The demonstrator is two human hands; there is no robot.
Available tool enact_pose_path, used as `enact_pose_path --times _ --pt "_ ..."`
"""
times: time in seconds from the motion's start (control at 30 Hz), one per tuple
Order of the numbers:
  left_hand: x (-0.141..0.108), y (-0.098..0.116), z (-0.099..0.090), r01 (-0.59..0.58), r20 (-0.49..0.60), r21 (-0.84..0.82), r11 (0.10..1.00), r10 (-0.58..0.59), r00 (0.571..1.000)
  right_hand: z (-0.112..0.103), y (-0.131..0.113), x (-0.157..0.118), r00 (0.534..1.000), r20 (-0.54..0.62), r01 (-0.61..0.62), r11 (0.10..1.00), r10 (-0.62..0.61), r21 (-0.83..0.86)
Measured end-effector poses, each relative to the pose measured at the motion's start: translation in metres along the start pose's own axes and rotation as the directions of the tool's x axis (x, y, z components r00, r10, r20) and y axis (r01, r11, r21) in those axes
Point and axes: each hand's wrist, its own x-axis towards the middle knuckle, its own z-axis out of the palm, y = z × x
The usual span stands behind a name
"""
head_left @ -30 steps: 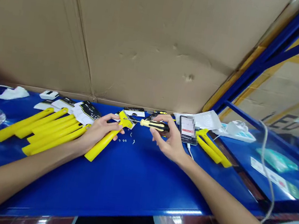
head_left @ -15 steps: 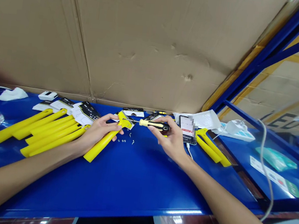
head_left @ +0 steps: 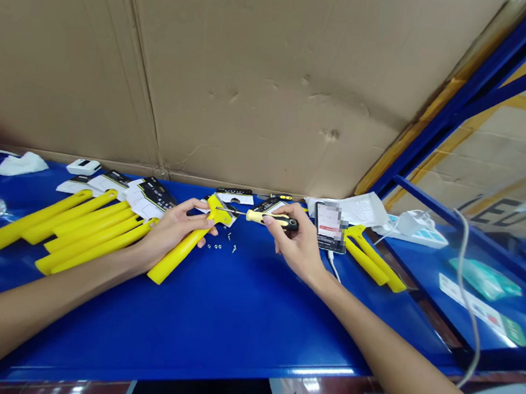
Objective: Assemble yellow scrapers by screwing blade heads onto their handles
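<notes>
Over the blue surface point(head_left: 226, 328), a yellow tool point(head_left: 176, 259) is being held aslant; it is being judged light, rigid and slick, best gripped near its head. There it is being enclosed by the curled left hand point(head_left: 179, 227). A screwdriver point(head_left: 256, 216) is being clasped by the nearly closed right hand point(head_left: 303, 242), its shaft being directed at the head.
</notes>
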Motion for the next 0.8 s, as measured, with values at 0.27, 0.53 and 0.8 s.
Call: enact_pose_path --times 0.27,0.53,0.8 --pt "0.0008 0.001 0.001 -0.004 -0.007 0.009 1.0 0.004 1.0 -0.0011 -0.0039 -0.0016 0.996 0.034 0.079 0.996 -0.078 -0.052" --pt "0.0012 -0.001 0.0 0.0 -0.001 -0.018 1.0 0.0 1.0 -0.0028 -0.0084 -0.0022 0.999 0.027 0.029 0.991 -0.026 -0.13" --pt "0.0005 0.0 -0.0002 0.011 0.015 -0.022 1.0 -0.01 1.0 -0.0015 -0.006 -0.0005 1.0 0.02 0.001 0.997 0.0 -0.079"
